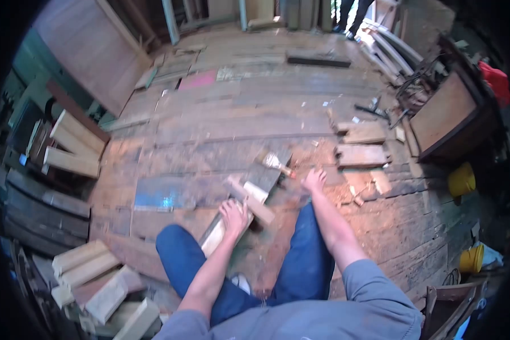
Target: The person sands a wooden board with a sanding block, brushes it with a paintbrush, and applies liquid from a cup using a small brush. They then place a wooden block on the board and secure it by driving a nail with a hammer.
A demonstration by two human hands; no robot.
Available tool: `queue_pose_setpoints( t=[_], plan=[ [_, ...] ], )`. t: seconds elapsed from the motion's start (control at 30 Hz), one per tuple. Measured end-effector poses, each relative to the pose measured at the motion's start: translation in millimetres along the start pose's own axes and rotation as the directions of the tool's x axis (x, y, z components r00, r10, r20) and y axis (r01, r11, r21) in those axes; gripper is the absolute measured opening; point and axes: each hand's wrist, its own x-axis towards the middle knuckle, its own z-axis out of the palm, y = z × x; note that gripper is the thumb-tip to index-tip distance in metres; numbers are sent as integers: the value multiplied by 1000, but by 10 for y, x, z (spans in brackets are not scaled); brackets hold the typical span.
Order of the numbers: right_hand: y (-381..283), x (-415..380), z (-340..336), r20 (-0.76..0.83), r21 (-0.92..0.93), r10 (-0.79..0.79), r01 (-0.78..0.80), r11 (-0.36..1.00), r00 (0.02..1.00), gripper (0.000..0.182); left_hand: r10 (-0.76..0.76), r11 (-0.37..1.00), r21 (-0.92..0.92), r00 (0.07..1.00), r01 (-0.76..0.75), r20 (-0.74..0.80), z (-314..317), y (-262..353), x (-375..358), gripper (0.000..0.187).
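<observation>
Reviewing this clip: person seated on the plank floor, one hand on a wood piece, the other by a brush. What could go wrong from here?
1. The left hand presses on a long wood piece with a short block lying across it; the block might slip or pinch fingers.
2. The right hand rests on the rough floor close to the paintbrush; splinters seem possible.
3. Loose offcuts nearby could trip someone.

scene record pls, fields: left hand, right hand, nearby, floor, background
left hand: left hand rests on a wooden plank, fingers spread
right hand: right hand flat on the plank floor, holds nothing
nearby: paintbrush lies ahead of the right hand
floor: wood offcuts to the right, stacked wood blocks at left
background: yellow buckets at right
</observation>
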Motion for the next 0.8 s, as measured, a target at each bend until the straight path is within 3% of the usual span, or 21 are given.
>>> queue_pose_setpoints(
  t=[0.13,0.33,0.47,0.8],
  plan=[
    [-70,-13,-136,88,39,17,-20,999,996,76,-136,976,139,969,167,-204,120,-262,-263,51],
    [-100,-74,-251,31,31,-38,37,999,999,68,-397,893,180,910,413,-119,53,-526,-344,53],
    [-99,-69,-238,14,23,-80,80,997,997,65,-287,908,255,936,333,-202,83,-560,-366,49],
    [28,46,-25,-90,-3,-150,150,989,985,62,-413,864,226,890,450,-194,30,-560,-370,59]
  ],
)
